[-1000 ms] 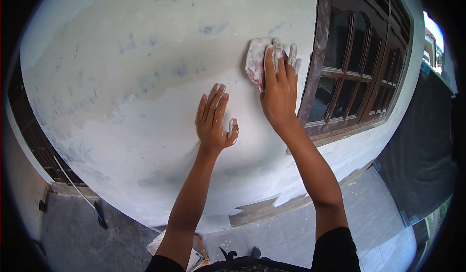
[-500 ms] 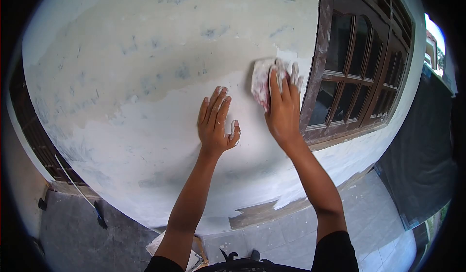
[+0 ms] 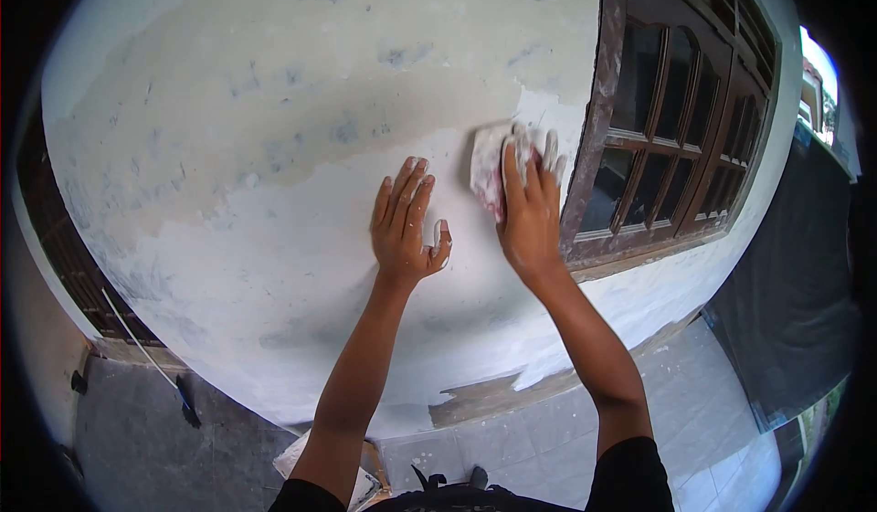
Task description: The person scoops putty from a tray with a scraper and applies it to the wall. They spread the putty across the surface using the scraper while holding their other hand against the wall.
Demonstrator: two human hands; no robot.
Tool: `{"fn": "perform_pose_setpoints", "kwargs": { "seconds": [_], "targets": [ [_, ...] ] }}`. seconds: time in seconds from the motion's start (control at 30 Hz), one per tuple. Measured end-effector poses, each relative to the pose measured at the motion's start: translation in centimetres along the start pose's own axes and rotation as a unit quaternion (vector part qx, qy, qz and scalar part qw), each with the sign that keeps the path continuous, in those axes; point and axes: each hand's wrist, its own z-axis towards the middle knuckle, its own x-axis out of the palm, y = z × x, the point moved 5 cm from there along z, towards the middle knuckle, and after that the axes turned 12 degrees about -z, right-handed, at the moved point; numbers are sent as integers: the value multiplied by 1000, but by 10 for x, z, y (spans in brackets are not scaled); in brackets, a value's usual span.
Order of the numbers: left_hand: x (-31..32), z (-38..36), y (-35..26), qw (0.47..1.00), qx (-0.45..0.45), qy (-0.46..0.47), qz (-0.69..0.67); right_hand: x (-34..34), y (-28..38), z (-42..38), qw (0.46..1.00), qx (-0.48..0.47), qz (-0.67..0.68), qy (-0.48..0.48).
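My right hand (image 3: 533, 211) presses a flat putty spreader (image 3: 489, 169), smeared white with pink showing through, against the wall (image 3: 301, 211) close to the window frame. White paste coats its fingertips, and the fingers cover the spreader's right part. To the left and slightly lower, my left hand (image 3: 402, 224) lies against the wall with its fingers stretched upward and its thumb apart, holding nothing. Specks of white paste mark its fingers too. Around both hands a bright white coat covers the wall; above it the surface is cream with grey-blue patches.
A brown wooden window (image 3: 667, 128) with several panes stands right of the spreader. Below my left arm sits a white-smeared container (image 3: 373, 486) on the tiled floor (image 3: 512, 443). A long-handled brush (image 3: 187, 402) leans at left. Dark sheeting (image 3: 786, 284) hangs at far right.
My right hand and the spreader have slid a little down and slightly left along the wall. The left hand has barely shifted, staying flat on the wall.
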Motion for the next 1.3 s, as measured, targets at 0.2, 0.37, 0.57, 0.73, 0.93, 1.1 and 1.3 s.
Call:
{"fn": "perform_pose_setpoints", "kwargs": {
  "seconds": [0.2,0.37,0.57,0.73,0.93,1.1,1.3],
  "targets": [
    [-1,-1,2,1000,2,-5,9,3,-3,41,1000,7,14,-18],
    [-1,0,1,1000,-2,-3,3,-5,2,14,1000,5,29,-5],
    [1,-1,2,1000,2,0,-5,-48,-14,11,980,85,178,-36],
    [1,-1,2,1000,2,-3,-6,-31,-41,5,870,257,395,143],
    [0,0,1,1000,0,-3,-12,-15,-44,9,659,294,691,46],
    [1,-1,1,1000,1,0,-6,3,-41,1,562,359,743,-57],
    [2,-1,2,1000,7,2,-3,19,-45,21,546,380,736,-125]
  ]
}}
